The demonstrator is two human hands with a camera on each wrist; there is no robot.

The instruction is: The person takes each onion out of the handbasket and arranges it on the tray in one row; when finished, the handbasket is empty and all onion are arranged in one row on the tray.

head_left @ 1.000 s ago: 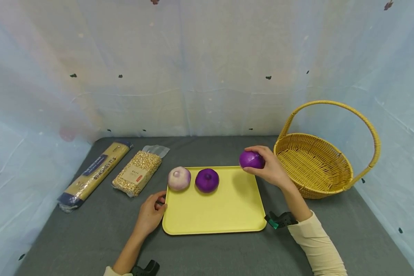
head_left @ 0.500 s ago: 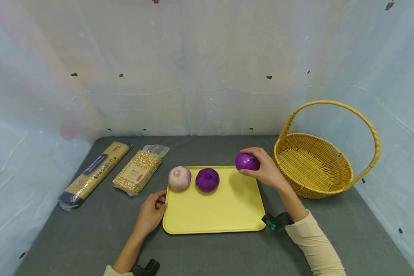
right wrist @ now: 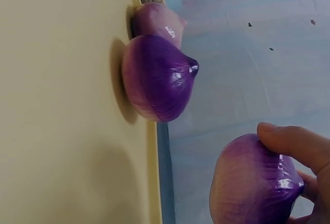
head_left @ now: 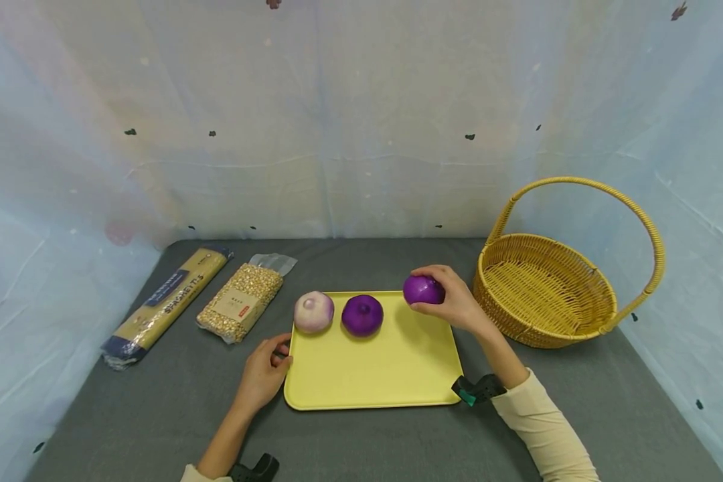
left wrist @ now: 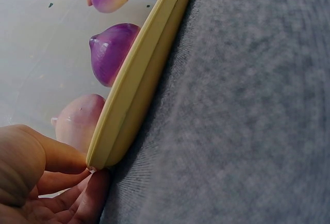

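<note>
My right hand (head_left: 454, 301) holds a purple onion (head_left: 423, 290) between thumb and fingers, above the back right of a yellow tray (head_left: 373, 375). The right wrist view shows this held onion (right wrist: 247, 182) apart from the tray, its shadow falling on the surface. A dark purple onion (head_left: 362, 315) sits on the tray near its back edge. To its left is a paler, whitish-purple onion (head_left: 313, 312) at the back left corner. My left hand (head_left: 264, 369) grips the tray's left edge; in the left wrist view, the thumb and fingertips meet at the tray rim (left wrist: 124, 100).
A yellow wicker basket (head_left: 608, 301) with a tall handle stands on the right, close to my right forearm. On the left lie a spaghetti packet (head_left: 165, 301) and a clear bag of yellow kernels (head_left: 241, 301). Grey cloth (head_left: 361, 442) covers the table.
My right hand has carried the purple onion leftward, away from the basket and farther over the tray, slightly lower. The left hand, tray and other onions have stayed in place.
</note>
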